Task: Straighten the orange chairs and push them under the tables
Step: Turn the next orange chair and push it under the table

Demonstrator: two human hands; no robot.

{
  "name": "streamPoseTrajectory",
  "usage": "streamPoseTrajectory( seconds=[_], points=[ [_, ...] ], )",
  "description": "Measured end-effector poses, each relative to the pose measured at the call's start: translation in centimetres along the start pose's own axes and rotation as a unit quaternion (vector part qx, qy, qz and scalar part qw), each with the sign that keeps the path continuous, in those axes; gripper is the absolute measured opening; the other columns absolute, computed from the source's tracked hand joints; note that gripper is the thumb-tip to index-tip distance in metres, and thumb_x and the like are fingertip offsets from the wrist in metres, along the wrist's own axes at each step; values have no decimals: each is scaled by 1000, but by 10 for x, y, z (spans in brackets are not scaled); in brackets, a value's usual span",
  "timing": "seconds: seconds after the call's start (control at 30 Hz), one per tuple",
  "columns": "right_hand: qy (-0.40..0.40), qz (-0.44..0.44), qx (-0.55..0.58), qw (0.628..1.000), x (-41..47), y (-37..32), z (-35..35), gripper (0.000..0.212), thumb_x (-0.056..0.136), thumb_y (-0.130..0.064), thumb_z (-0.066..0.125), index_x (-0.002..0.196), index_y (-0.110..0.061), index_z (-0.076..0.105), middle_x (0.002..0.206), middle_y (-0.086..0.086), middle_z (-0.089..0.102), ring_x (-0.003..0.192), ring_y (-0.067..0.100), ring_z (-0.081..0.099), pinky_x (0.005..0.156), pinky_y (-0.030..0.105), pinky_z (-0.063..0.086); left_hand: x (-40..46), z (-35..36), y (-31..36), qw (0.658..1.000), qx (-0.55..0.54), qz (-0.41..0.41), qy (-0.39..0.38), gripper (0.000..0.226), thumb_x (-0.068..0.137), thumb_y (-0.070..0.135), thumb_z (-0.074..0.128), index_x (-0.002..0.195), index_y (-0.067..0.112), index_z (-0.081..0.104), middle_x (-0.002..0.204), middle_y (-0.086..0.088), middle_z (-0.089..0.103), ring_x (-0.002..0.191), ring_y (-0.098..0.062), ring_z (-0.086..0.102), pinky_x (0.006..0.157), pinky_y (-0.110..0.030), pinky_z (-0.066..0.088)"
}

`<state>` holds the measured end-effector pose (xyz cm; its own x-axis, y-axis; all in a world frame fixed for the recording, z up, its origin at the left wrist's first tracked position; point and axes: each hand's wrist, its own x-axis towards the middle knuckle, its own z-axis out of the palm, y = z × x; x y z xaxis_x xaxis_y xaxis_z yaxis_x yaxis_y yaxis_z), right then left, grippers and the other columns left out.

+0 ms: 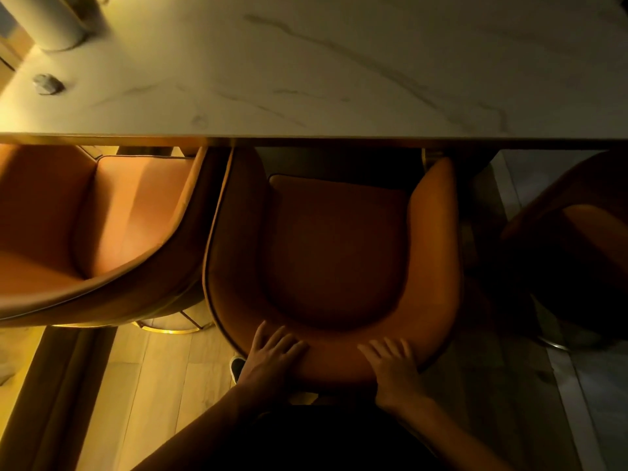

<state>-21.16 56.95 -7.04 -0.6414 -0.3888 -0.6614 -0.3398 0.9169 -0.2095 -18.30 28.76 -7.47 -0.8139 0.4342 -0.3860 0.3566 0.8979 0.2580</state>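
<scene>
Left hand point(272, 355) and right hand point(394, 367) flat, fingers spread, pressing middle chair point(339, 253) backrest, gripping nothing | chair front just beneath bench point(306, 79) edge | push evenly (neighbouring chair point(102, 226) sits close left), keeping it square.

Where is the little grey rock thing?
In the head view, the small grey object sits on the white marble table, far left, near the pale cylinder.
</scene>
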Motion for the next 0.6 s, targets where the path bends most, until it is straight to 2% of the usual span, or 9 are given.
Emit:
streamPoseTrajectory(
  seconds=[0.07,0.2,0.3,0.43,0.5,0.6],
  points=[
    [-16,-23,-7,1000,2,4,-4,90,83,-25,68,154,-28,14,158,1,22,146,28,14,119,50,2,2,0,-1,1000,2,-5,-10,77,62,59,77,130,34,53,127,-1,65,118,-31,61,98,-59,40],
    [-33,-47,12,998,11,12,-12,87,83,-26,71,153,-31,19,159,-2,24,146,26,17,118,46,4,6,-3,2,1000,-19,-12,14,52,73,56,55,123,42,53,113,12,67,108,-21,65,99,-53,40],
    [-59,-50,10,997,16,16,-21,87,83,-27,72,153,-30,20,160,-2,22,147,26,16,119,45,3,12,-3,1,999,-30,-21,2,52,72,53,59,122,44,50,110,16,66,107,-18,64,100,-50,38],
    [-58,-55,0,997,29,29,-44,85,84,-25,70,153,-31,21,161,-3,22,147,25,15,119,46,1,31,-15,4,998,-40,-46,32,48,74,49,41,122,42,49,109,12,67,106,-22,66,94,-55,45],
    [-44,-48,-11,998,35,35,-56,83,84,-21,70,152,-33,23,160,-4,23,147,23,16,118,47,-1,43,-21,3,998,-45,-49,22,54,75,54,46,128,42,47,120,10,64,118,-25,59,101,-59,37],
    [-41,-23,-31,998,43,45,-71,88,82,-15,72,152,-36,23,160,-5,23,147,21,16,119,50,-2,60,-33,6,997,-42,-56,-27,78,71,58,67,142,42,37,142,9,49,137,-22,37,114,-54,14]
  ],
)
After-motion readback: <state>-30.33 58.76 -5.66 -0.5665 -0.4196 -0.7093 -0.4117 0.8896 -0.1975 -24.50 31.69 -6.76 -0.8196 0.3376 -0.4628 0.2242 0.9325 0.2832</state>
